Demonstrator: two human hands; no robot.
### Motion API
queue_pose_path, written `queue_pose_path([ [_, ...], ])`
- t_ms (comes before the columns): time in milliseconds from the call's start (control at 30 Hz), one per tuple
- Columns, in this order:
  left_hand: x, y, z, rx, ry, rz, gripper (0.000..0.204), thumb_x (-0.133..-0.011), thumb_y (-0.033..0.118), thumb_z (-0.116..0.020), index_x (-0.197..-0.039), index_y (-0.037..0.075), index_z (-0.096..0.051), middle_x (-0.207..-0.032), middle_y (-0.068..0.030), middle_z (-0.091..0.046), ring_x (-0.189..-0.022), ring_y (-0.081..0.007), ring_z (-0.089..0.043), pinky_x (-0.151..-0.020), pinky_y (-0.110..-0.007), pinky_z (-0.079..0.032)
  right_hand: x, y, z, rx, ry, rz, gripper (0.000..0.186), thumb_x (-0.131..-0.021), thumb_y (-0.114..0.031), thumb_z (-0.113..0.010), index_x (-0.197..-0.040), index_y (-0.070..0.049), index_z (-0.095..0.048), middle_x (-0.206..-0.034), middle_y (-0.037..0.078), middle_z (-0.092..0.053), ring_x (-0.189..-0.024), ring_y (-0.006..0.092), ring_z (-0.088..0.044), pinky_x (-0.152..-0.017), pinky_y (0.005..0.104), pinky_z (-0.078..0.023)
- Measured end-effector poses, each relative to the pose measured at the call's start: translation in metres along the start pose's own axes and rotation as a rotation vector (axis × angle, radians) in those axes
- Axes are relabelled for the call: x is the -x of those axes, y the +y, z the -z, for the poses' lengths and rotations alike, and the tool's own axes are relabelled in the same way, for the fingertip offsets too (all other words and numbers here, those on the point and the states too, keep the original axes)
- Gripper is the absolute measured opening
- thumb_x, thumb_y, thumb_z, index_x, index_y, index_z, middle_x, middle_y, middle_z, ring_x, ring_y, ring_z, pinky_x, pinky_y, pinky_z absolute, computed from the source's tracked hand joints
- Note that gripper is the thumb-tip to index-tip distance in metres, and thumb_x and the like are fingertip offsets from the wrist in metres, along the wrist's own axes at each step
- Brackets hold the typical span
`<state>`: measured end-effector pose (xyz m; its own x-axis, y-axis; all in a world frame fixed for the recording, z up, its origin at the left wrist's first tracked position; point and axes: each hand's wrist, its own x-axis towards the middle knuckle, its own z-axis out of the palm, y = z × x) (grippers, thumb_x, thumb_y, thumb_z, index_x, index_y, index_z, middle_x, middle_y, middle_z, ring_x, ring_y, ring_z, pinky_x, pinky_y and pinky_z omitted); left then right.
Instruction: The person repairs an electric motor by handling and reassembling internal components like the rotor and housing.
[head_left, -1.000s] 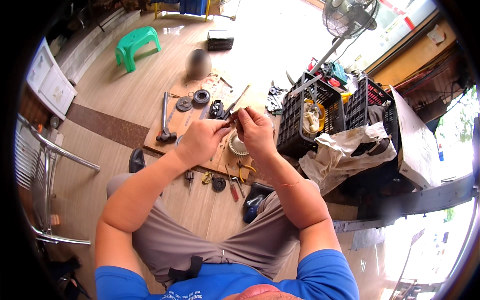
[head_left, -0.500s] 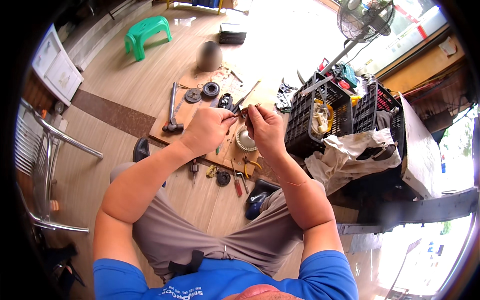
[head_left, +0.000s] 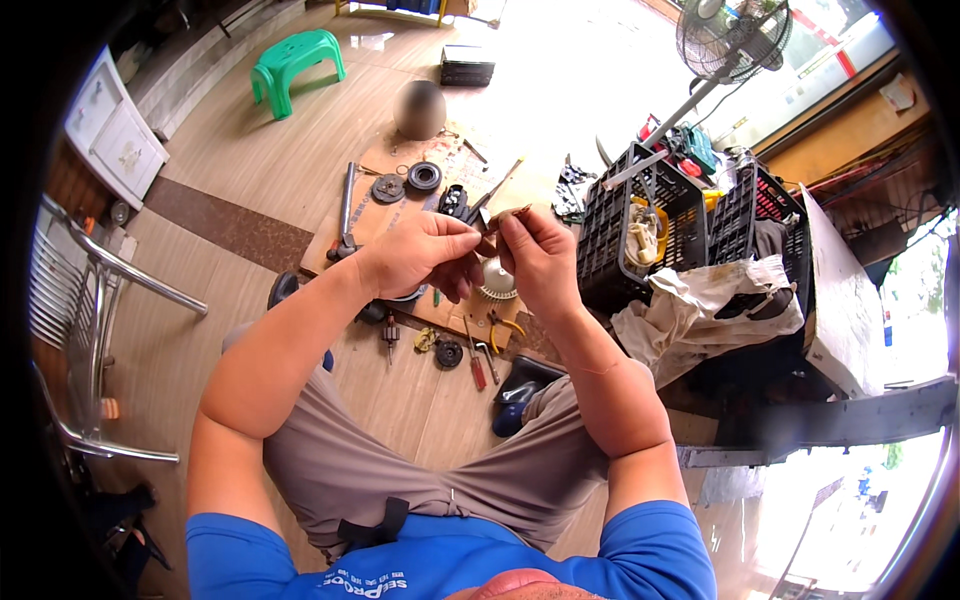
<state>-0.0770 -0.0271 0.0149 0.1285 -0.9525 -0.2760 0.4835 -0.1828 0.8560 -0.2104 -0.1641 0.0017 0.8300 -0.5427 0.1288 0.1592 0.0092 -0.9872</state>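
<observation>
Both of my hands meet above a low cardboard-like work surface [head_left: 385, 235] on the floor. My right hand [head_left: 540, 258] pinches a small copper-coloured piece [head_left: 522, 211], which shows just past the fingertips. Close beside it, my left hand [head_left: 425, 258] has thumb and forefinger pressed together, its other fingers curled loosely below; what lies in that pinch is too small to name. Under the hands is a pale finned fan wheel [head_left: 498, 281], partly covered. Behind them lie a black housing part [head_left: 453, 199], a dark ring [head_left: 424, 177] and a grey disc [head_left: 388, 188].
A hammer [head_left: 348, 205] lies left. Nearer me are an armature [head_left: 390, 338], a black round part [head_left: 449, 353], a red-handled screwdriver [head_left: 477, 372] and yellow-handled pliers [head_left: 508, 323]. Black crates [head_left: 640, 225] with a cloth [head_left: 690, 310] stand right; a green stool [head_left: 297, 62] stands far left.
My left hand has shifted slightly right and its lower fingers have loosened and spread downward. My right hand stays nearly in place, still pinching the small piece.
</observation>
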Motion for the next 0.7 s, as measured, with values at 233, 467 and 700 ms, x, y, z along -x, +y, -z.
queue_pose_path([
  [233, -0.007, -0.01, -0.006, -0.664, 0.315, -0.301, 0.019, -0.096, 0.013, -0.055, -0.096, -0.003, -0.065, -0.073, -0.0101, -0.068, -0.061, -0.0185, -0.066, -0.054, -0.029, -0.049, -0.004, 0.01, 0.001, 0.077, 0.041, 0.052, 0.015, -0.095, -0.01, -0.061, -0.098, 0.002, -0.069, -0.079, -0.002, -0.065, -0.07, 0.0035, -0.053, -0.061, 0.0196, -0.044],
  [467, -0.014, -0.024, -0.007, -1.331, 0.596, -0.92, 0.007, -0.086, 0.004, -0.061, -0.083, -0.002, -0.063, -0.07, -0.0169, -0.061, -0.062, -0.0298, -0.062, -0.057, -0.037, -0.048, -0.004, 0.006, -0.01, 0.089, 0.106, 0.025, 0.016, -0.096, -0.014, -0.06, -0.094, 0.0, -0.069, -0.067, -0.004, -0.057, -0.053, 0.0008, -0.043, -0.047, 0.0173, -0.032],
  [700, -0.011, -0.018, -0.008, -1.2, 0.429, -0.794, 0.016, -0.093, 0.013, -0.055, -0.093, -0.001, -0.063, -0.075, -0.0143, -0.066, -0.067, -0.0225, -0.066, -0.058, -0.033, -0.052, -0.002, 0.003, -0.001, 0.025, 0.059, 0.024, 0.013, -0.095, -0.008, -0.061, -0.099, 0.002, -0.067, -0.083, -0.002, -0.065, -0.073, 0.004, -0.055, -0.065, 0.0196, -0.046],
])
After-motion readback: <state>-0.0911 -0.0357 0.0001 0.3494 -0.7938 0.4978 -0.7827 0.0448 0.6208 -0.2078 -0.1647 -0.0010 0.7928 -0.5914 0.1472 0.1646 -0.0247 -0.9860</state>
